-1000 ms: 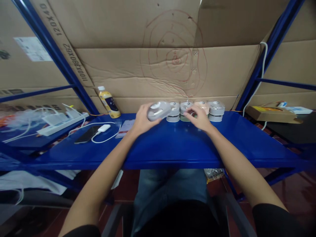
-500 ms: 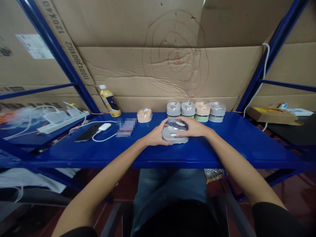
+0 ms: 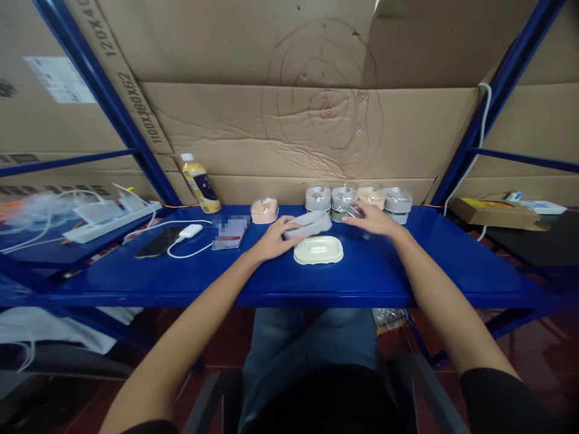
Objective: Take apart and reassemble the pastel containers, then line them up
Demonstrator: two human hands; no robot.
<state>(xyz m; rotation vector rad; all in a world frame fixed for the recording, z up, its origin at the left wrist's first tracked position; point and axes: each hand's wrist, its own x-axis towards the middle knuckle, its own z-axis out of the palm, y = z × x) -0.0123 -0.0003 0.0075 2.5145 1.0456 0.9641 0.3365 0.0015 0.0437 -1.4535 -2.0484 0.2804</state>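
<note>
My left hand point(image 3: 272, 239) is closed on the end of a light grey soap-box tray point(image 3: 313, 223), raised and tilted above the blue table. Just below and in front of it, a cream oval base point(image 3: 318, 249) lies on the table with its shallow hollow facing up. In my right hand point(image 3: 373, 219) is a clear plastic lid point(image 3: 350, 210), held between thumb and fingers; motion smears its outline. That hand is in front of the row of boxes and partly covers the peach-topped one point(image 3: 371, 195).
Along the back stand stacked clear-lidded boxes, including a grey one point(image 3: 318, 198) and another grey one point(image 3: 398, 199). A single peach box point(image 3: 265, 210) sits left of them. Further left are a bottle point(image 3: 201, 185), a phone point(image 3: 159, 242), a white charger point(image 3: 190, 231) and cables.
The closed grey box has come apart. My left hand lifted the grey tray up and left, my right hand carried the clear lid back and right, and the cream base is exposed.
</note>
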